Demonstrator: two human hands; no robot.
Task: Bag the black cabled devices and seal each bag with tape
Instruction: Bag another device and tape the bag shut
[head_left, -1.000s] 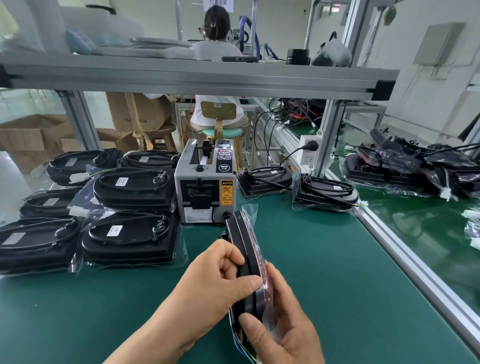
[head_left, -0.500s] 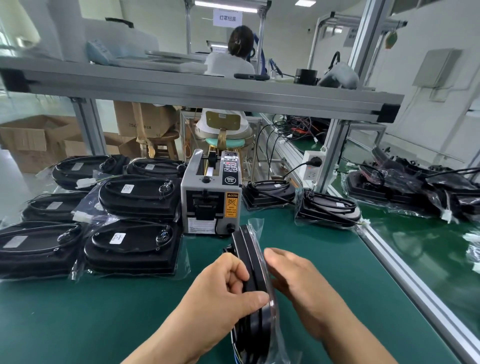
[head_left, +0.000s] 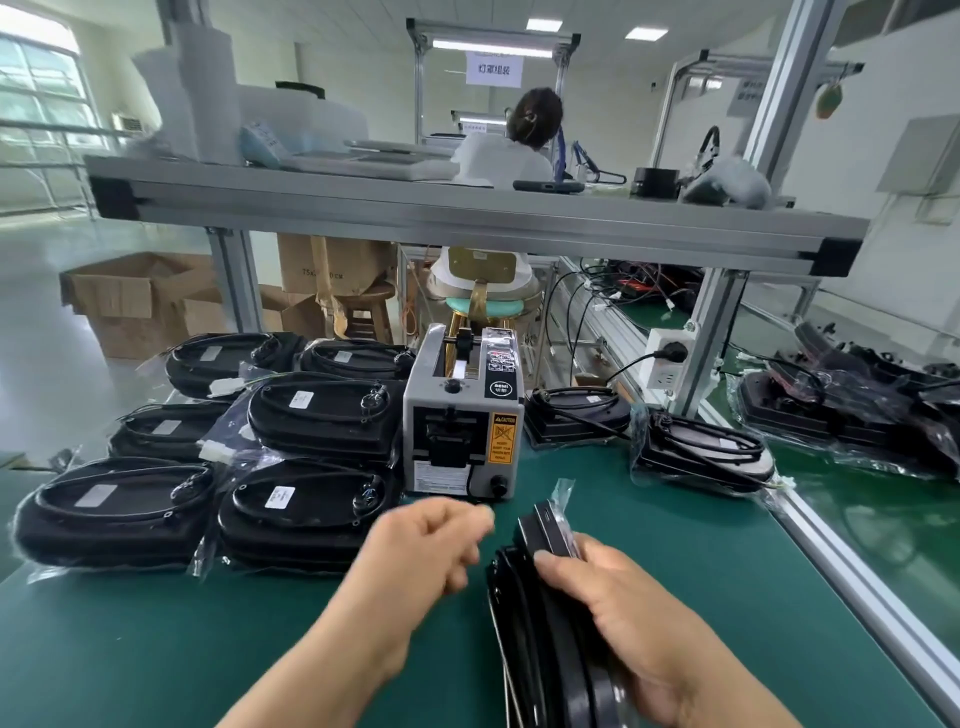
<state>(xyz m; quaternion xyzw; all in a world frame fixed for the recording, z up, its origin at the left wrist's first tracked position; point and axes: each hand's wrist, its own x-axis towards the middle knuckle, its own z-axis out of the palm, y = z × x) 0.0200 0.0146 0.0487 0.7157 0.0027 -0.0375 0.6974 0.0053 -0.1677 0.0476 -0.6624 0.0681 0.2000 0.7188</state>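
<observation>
**A:** Where does the job stand?

**B:** The black oval device with its coiled cable (head_left: 524, 618) is on its edge on the near part of the green table (head_left: 156, 649), inside a clear plastic bag (head_left: 563, 493). The bag's mouth sticks up loose at the far end, and I see no tape on it. So this one looks bagged but not sealed.

**A:** And the hands?

**B:** The right hand (head_left: 639, 623) grips the device from the right side, fingers wrapped over its top edge. The left hand (head_left: 421, 556) is off it, just to its left, between it and the grey tape dispenser (head_left: 462, 431). It is blurred. Its fingers look loosely curled and I can make out nothing in them.

**A:** So taping comes next?

**B:** I'd judge so, as the dispenser sits just beyond that free hand.

**A:** What's finished?

**B:** Left of the dispenser lies a group of bagged black devices (head_left: 306, 514), some stacked. They look done, though I cannot see their tape.

**A:** What's left?

**B:** To the right of the dispenser is a bare black device (head_left: 571, 415) that seems unbagged. Beside it is another one in a loose bag (head_left: 701, 457). Beyond the rail on the far right is a heap of black cabled parts (head_left: 857, 410), too jumbled to count. I'd guess a good share of the work remains.
</observation>
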